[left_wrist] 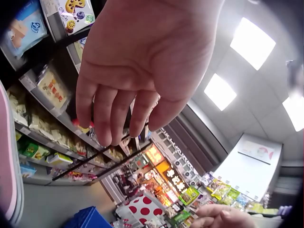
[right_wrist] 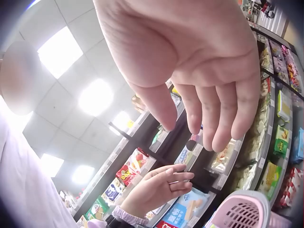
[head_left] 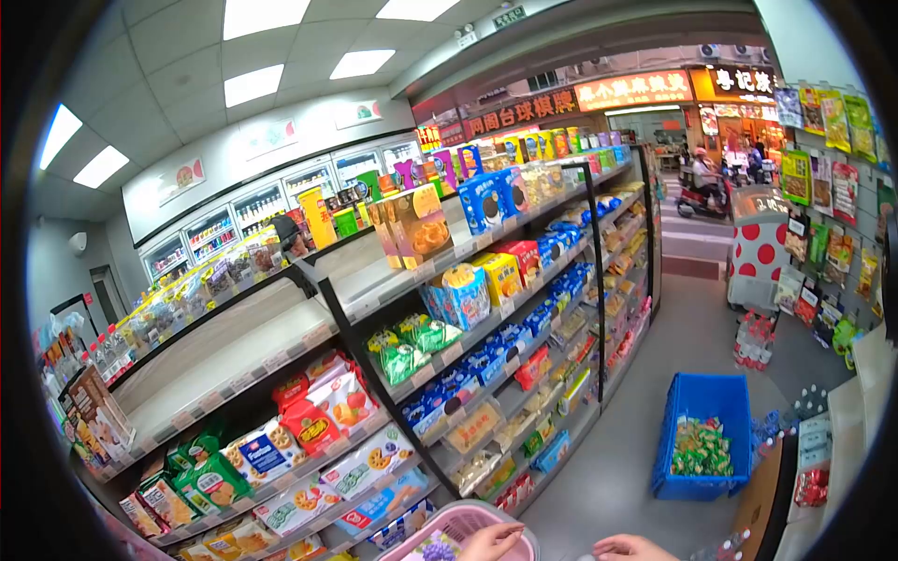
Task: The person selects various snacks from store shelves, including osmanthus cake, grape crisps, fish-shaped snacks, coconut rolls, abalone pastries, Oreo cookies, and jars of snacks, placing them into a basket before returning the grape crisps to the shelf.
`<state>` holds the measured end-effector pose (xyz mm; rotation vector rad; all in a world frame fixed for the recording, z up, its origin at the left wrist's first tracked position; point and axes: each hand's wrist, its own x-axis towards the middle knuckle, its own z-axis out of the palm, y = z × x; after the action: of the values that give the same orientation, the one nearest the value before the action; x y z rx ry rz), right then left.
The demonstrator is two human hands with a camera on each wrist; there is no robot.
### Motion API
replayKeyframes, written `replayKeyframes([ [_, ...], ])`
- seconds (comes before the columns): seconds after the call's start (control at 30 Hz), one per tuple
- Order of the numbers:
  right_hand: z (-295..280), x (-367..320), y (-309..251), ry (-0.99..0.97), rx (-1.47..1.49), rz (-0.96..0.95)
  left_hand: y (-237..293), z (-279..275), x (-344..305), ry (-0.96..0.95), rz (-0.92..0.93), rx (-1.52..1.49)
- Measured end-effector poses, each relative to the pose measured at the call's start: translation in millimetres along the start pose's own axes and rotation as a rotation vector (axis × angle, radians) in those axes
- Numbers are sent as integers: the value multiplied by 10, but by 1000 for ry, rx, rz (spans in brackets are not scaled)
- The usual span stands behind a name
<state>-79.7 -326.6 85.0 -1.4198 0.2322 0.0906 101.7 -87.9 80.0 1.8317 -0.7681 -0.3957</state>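
Observation:
Low in the head view, my left hand overlaps the rim of a pink basket. Its fingers hang loosely, and nothing is in the palm in the left wrist view. Inside the basket is a package with a purple flower print. My right hand is apart from it to the right, beyond the basket. In the right wrist view that hand's fingers are relaxed and hold nothing. The left hand also shows there, in front of a blue biscuit pack on a shelf.
Shelves of packaged snacks run along the left. On the floor at right stands a blue crate holding small green packets. Behind it are shrink-wrapped bottles and a polka-dot cabinet. Snack bags hang on the right wall.

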Motion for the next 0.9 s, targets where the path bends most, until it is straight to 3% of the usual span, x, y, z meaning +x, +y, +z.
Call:
replayKeyframes([
  [0.1,-442,624,-114,-50,-172,-83,-265,-46,600,158,5,47],
  [0.2,-741,1146,-554,-95,-186,-95,-350,-70,1133,233,54,-125],
  [0.3,-901,1579,-901,-153,-172,-76,-73,-162,1510,235,-46,-212],
  [0.33,-956,1708,-919,-174,-146,-76,-4,-207,1595,261,0,-56],
  [0.43,-1162,2161,-937,-266,-91,-62,243,-292,1866,333,36,-145],
  [0.47,-1240,2321,-937,-302,-73,-50,307,-366,1912,258,-171,-296],
  [0.57,-1495,2899,-977,-521,-204,6,505,-467,2083,368,-68,119],
  [0.7,-1597,3570,-1632,-723,-261,-166,522,-686,2356,465,-136,143],
  [0.8,-1560,4062,-2302,-796,-321,-384,890,-860,2689,577,-51,128],
  [0.9,-1346,4353,-3101,-747,-383,-595,1232,-1102,2976,707,59,147],
])
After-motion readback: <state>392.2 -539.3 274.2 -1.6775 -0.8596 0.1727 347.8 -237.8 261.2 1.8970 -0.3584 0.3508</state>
